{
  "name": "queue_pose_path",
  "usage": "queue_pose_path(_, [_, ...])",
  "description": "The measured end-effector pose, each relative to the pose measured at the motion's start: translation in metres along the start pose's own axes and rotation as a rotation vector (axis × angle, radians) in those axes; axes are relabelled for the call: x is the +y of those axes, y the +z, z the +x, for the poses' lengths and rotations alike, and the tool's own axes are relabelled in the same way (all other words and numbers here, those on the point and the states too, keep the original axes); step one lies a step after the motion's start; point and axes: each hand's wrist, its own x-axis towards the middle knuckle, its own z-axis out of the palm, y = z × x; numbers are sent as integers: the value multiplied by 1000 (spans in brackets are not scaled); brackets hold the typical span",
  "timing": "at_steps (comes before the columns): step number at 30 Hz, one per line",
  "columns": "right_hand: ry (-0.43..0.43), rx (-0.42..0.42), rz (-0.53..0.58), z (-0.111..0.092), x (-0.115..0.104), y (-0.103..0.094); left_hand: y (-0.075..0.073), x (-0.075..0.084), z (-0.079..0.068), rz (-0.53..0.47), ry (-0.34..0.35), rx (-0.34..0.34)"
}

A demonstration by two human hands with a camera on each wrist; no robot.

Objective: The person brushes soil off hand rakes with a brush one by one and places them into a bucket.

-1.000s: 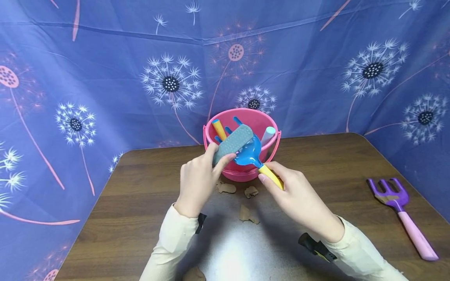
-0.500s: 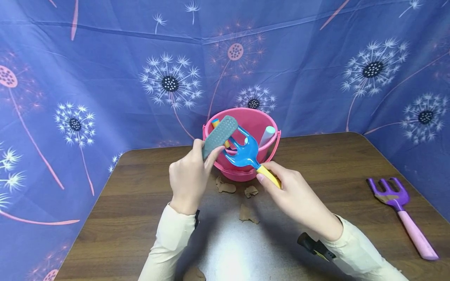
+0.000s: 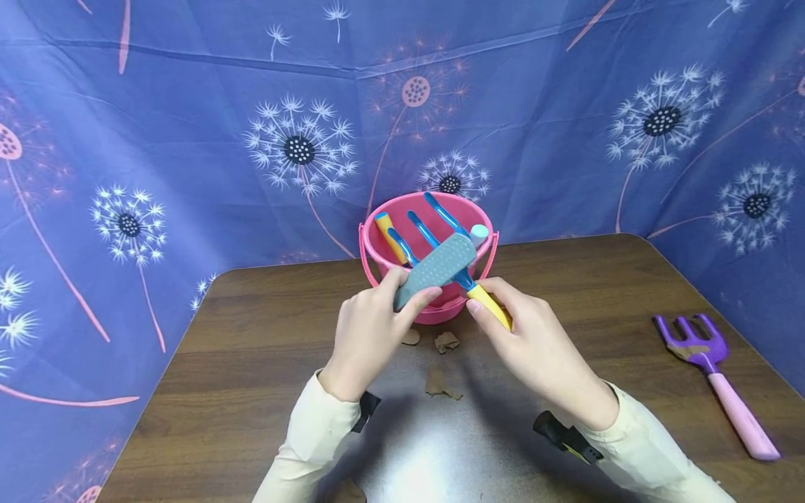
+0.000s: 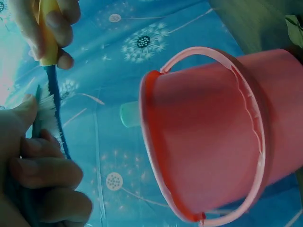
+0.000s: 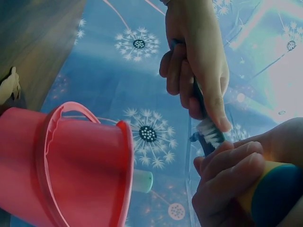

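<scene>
My left hand [image 3: 367, 332] grips a grey-green scrubbing brush [image 3: 440, 265], its dotted back turned up. In the left wrist view the brush's white bristles [image 4: 46, 111] lie against the blue head of a toy garden fork. With fingers and thumb, my right hand [image 3: 541, 349] holds that fork by its yellow handle [image 3: 490, 306]. Three blue tines [image 3: 423, 227] point up and away, past the brush, which covers the base of the fork's head. Both tools are above the front of a pink bucket [image 4: 199, 137], seen lower and to the side in the wrist views.
Inside the bucket stand a yellow handle [image 3: 391, 237] with a blue end and a pale teal handle [image 3: 479, 234]. A purple fork [image 3: 704, 349] with a brown smear lies at the right. Brown scraps [image 3: 446, 342] are on the wooden table [image 3: 251, 335]. A patterned cloth hangs behind.
The brush first went left and up off the fork's head, then came back right and down across its base. The fork has turned slightly, its tines pointing more upward. My right hand stays nearly in place.
</scene>
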Motion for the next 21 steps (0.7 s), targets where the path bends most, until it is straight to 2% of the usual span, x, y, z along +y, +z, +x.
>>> queue_pose_path(6, [-30,15,-27,0,-1,2,1,-11,2,63,-17,56])
queue_pose_path(10, [-61,6,-27,0,0,5,0,-21,3,76,-53,88])
queue_pose_path(13, [-77,-15,-15,-1,0,7,-2,-27,5,129,-53,127])
queue_pose_path(16, [-75,-40,-2,-1,0,8,-4,-33,7,230,-16,198])
queue_pose_path(19, [-58,-50,5,-2,-1,8,-6,-37,8,341,64,287])
queue_pose_path(21, [-45,-42,3,-2,-1,8,-8,-38,10,377,101,342])
